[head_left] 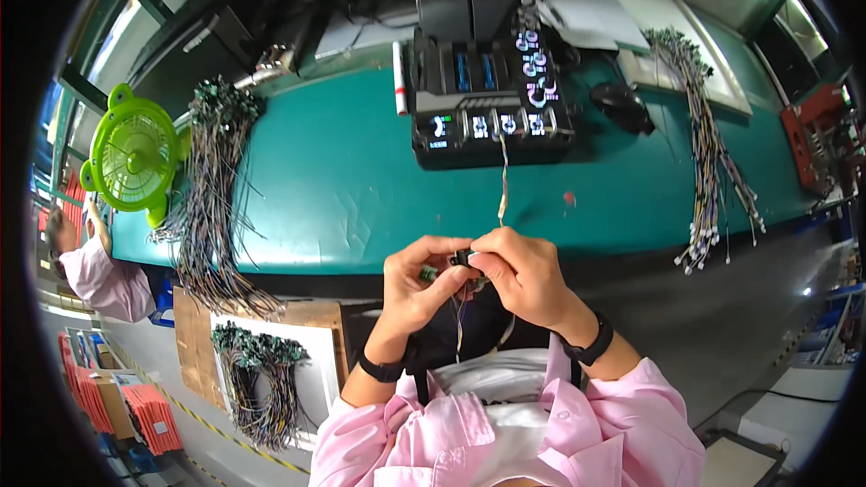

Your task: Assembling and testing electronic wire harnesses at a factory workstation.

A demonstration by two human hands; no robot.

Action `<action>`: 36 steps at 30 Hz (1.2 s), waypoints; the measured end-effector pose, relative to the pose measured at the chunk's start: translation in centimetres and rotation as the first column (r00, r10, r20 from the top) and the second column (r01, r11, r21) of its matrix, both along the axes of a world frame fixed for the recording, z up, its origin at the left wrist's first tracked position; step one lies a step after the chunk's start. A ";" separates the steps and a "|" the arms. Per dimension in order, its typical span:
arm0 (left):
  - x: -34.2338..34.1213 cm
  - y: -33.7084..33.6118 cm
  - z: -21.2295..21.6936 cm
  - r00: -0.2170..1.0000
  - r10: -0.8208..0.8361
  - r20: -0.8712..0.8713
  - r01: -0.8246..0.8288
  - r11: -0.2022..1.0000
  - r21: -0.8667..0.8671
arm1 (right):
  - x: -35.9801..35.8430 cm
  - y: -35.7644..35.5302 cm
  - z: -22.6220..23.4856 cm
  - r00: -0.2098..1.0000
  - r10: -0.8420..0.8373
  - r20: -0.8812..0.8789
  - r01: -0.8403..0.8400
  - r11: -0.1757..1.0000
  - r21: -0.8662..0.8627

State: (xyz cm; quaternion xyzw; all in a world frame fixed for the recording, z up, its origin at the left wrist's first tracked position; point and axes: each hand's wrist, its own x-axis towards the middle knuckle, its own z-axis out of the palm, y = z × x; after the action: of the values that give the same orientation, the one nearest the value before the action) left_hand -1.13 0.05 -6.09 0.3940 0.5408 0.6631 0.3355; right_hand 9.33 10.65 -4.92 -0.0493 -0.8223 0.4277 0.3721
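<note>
Across the long green-topped workbench (325,189): front edge bowing right past both hands, broad green stretches either side of centre giving room to move.
Lit box: a black angular unit with glowing displays and blue slots (492,108), squarely mid-bench, a strip of green between it and the hands.
Left bundle: a thick sheaf of thin multicoloured wires with dark green heads (212,180), tails spilling over the front edge.
Right bundle: pale-tipped coloured wires (699,126), well apart from the hands, tips reaching that edge.
Fan: round, bright-green plastic (135,153), beside the left bundle.
Hands: left hand (417,289) and right hand (528,280) close together, fingers pinched narrow on one small piece!
Cable: thin, multicoloured (503,185), dropping from the lit box toward the right hand, lower end hidden.
Black piece: small, dark, blocky (461,258), between both hands' fingertips by the front edge, partly covered.
Green board: tiny circuit board (428,272), peeking out at the left fingers.
</note>
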 end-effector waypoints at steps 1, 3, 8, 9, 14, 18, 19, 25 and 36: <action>0.0 0.1 0.1 1.000 0.010 0.014 -0.010 1.000 -0.003 | 0.0 -0.1 -0.1 1.000 -0.002 -0.016 0.002 1.000 0.022; 0.0 0.2 0.3 1.000 0.022 0.014 -0.022 1.000 0.008 | 0.1 -0.5 -0.4 1.000 -0.005 0.026 0.008 0.991 -0.131; 0.0 0.3 0.6 0.998 0.066 -0.017 -0.067 0.998 -0.018 | -0.2 -1.0 0.5 0.998 -0.058 0.000 0.058 0.998 -0.026; 0.0 0.3 0.6 0.998 0.060 -0.019 -0.061 0.998 -0.030 | -0.3 -0.8 0.6 0.998 -0.062 -0.006 0.061 0.998 -0.026; -0.3 0.5 0.3 0.998 0.057 0.040 -0.056 0.998 -0.032 | -0.5 0.4 0.1 0.994 0.074 0.086 -0.047 0.957 -0.286; -0.6 1.1 -0.4 0.990 0.118 -0.076 -0.113 0.991 0.076 | -0.5 0.0 0.4 0.993 0.105 0.059 -0.071 0.908 -0.414; -0.9 1.3 -0.7 0.991 0.114 -0.075 -0.109 0.991 0.075 | -0.4 0.2 0.8 0.992 0.098 0.085 -0.062 0.935 -0.350; -2.4 1.4 -1.1 0.964 0.159 0.214 -0.189 0.974 0.126 | -1.8 5.4 4.5 0.943 -0.018 0.333 0.053 0.994 -0.096; -5.1 0.2 -2.4 0.849 -0.042 0.526 -0.059 0.983 0.174 | -10.8 15.7 4.8 0.732 -0.213 0.647 -0.153 0.874 0.461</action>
State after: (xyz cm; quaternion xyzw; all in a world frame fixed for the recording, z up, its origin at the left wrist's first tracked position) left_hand -6.28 0.26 -8.52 0.2235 0.3664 0.7942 0.4303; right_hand -1.43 26.37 -0.15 -0.1210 -0.9794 0.1532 0.0525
